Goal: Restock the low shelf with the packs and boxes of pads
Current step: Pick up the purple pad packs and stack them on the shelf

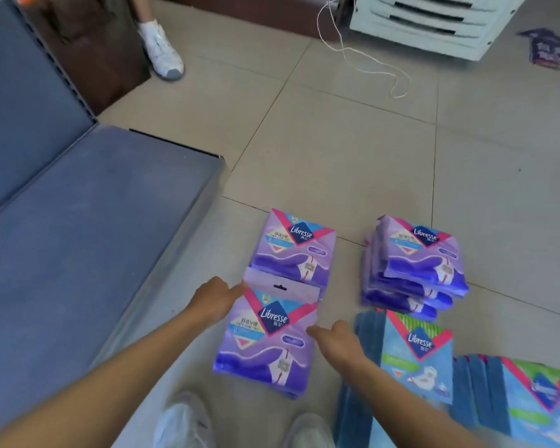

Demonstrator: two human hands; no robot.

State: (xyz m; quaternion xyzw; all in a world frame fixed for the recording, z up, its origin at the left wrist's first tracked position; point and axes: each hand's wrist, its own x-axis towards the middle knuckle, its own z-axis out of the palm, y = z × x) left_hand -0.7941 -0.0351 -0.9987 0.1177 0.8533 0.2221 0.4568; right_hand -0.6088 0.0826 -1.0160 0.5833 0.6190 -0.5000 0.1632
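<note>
A purple Libresse pad pack [265,337] lies at the top of a near stack on the floor. My left hand [215,297] touches its upper left corner and my right hand [335,339] presses its right edge. Both hands grip the pack from opposite sides. Beyond it lies a second purple pack [296,245]. To the right sits a stack of purple packs [414,266]. Blue and green packs [417,354] stand at the lower right, with more [530,399] beside them. The low grey shelf [78,227] lies bare at the left.
My two white shoes [240,425] stand on the tiled floor at the bottom. Another person's white shoe [162,50] is at the top beside a brown cabinet [91,50]. A white louvred unit [434,21] and a loose white cord [369,56] lie at the top right.
</note>
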